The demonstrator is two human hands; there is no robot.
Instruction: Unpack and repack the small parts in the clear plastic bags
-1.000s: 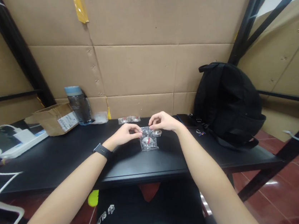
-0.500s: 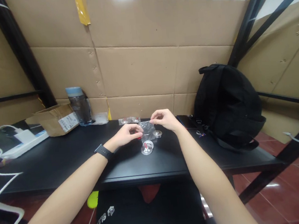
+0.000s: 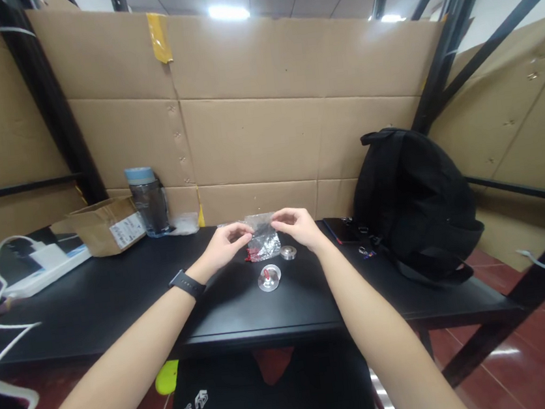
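A small clear plastic bag (image 3: 263, 239) is stretched upright between my two hands, just above the black tabletop. My left hand (image 3: 228, 244) pinches its left upper edge with thumb and fingers. At the opposite upper corner, my right hand (image 3: 299, 226) grips the bag between thumb and fingertips. Small red pieces (image 3: 250, 255) show at the bag's lower left; whether they are inside or behind it, I cannot tell. Close to the right hand lies a round, shiny, stacked disc-like piece (image 3: 288, 252). Nearer to me are overlapping clear discs (image 3: 269, 278) with a red part at their middle.
A black backpack (image 3: 415, 208) stands on the right of the black table (image 3: 236, 317). At the left are a power strip (image 3: 48, 271), an open cardboard box (image 3: 108, 228) and a blue-lidded bottle (image 3: 149, 202). A cardboard wall (image 3: 255, 141) closes off the back.
The bag has been raised and spread flatter between my hands. My left hand has shifted slightly left, onto its edge. The view has tilted up a little.
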